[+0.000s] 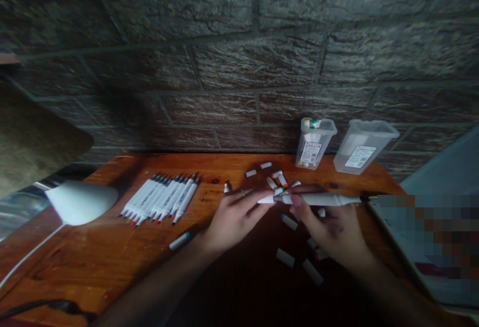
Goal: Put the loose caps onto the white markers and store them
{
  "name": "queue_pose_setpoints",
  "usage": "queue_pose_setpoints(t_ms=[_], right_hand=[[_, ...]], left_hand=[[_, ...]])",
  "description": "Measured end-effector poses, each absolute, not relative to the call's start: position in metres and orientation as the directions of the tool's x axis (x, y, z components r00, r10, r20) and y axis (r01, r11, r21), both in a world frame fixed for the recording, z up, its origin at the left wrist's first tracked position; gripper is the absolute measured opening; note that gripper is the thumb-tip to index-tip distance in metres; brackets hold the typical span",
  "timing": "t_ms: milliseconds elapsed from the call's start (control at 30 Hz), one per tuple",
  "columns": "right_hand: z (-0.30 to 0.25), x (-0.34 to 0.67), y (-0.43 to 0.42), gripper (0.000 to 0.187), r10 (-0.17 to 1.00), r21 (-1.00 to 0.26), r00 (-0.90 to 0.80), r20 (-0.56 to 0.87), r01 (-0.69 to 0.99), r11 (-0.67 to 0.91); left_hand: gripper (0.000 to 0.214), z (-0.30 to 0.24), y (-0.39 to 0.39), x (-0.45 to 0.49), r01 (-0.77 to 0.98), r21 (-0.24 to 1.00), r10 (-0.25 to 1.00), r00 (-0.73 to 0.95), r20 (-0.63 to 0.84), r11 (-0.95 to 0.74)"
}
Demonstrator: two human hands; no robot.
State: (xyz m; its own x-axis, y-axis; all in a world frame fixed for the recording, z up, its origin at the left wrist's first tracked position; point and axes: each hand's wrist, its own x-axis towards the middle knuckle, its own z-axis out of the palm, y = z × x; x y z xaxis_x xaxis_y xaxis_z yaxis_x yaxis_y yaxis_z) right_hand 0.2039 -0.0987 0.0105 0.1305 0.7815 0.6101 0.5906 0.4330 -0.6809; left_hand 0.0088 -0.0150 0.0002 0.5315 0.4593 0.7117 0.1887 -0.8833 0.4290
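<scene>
In my right hand (329, 227) is a white marker (322, 199), lying nearly level across the fingers. Its dark tip points right. At the marker's left end, my left hand (235, 217) pinches a small white marker cap (266, 200). The cap is at or against that end; I cannot tell whether it is seated. Loose caps lie around and below the hands, among them a white cap (286, 257) and another with a blue end (289, 222). Left of my hands, several uncapped markers (164, 197) rest side by side in a row.
Against the brick wall (232, 68) stand a clear plastic box (316, 142) with a few caps inside and a second clear box (364, 147). A white lamp base (84, 202) with a cord sits on the wooden table (101, 262) at left. One cap (180, 241) lies near my left forearm.
</scene>
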Motion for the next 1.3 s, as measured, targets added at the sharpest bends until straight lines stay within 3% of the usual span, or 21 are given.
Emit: queue_pose_setpoints(t_ms=[133,233,367,600,900,1000,1067,1200,1300], right_hand=[[0.016,0.221,-0.092,0.017,0.71,-0.713,0.357,0.607,0.639,0.288],[0.021,0.222,-0.09,0.025,0.75,-0.841,0.443,0.491,0.466,0.274],[0.027,0.206,-0.092,0.027,0.892,-0.924,0.298,0.34,0.281,0.258],[0.02,0.195,-0.092,0.013,0.915,-0.94,0.239,0.326,0.18,0.288],[0.029,0.211,-0.09,0.019,0.989,-0.99,0.074,0.128,0.071,0.123],[0.028,0.212,-0.09,0.018,0.99,-0.985,0.037,0.134,0.118,0.129],[0.023,0.209,-0.091,0.021,0.982,-0.955,0.024,0.187,0.239,0.175],[0.01,0.2,-0.094,0.039,0.961,-0.774,-0.01,0.275,0.591,0.228],[0.007,0.198,-0.095,0.042,0.945,-0.67,-0.064,0.32,0.69,0.274]], left_hand=[[0.023,0.002,-0.013,0.007,0.175,0.48,0.497,0.499,0.709,-0.86],[0.024,0.0,-0.012,0.009,0.184,0.49,0.508,0.52,0.687,-0.852],[0.029,-0.006,-0.011,0.011,0.188,0.501,0.509,0.57,0.645,-0.845],[0.03,-0.008,-0.011,0.009,0.182,0.506,0.498,0.619,0.607,-0.843],[0.017,-0.005,-0.014,0.012,0.172,0.624,0.578,0.614,0.537,-0.762],[0.019,-0.004,-0.013,0.01,0.193,0.605,0.554,0.67,0.493,-0.772],[0.017,-0.002,-0.012,0.01,0.204,0.581,0.508,0.75,0.425,-0.788],[0.012,-0.004,-0.012,0.014,0.197,0.58,0.423,0.86,0.285,-0.791],[0.011,-0.011,-0.014,0.017,0.226,0.625,0.478,0.836,0.27,-0.747]])
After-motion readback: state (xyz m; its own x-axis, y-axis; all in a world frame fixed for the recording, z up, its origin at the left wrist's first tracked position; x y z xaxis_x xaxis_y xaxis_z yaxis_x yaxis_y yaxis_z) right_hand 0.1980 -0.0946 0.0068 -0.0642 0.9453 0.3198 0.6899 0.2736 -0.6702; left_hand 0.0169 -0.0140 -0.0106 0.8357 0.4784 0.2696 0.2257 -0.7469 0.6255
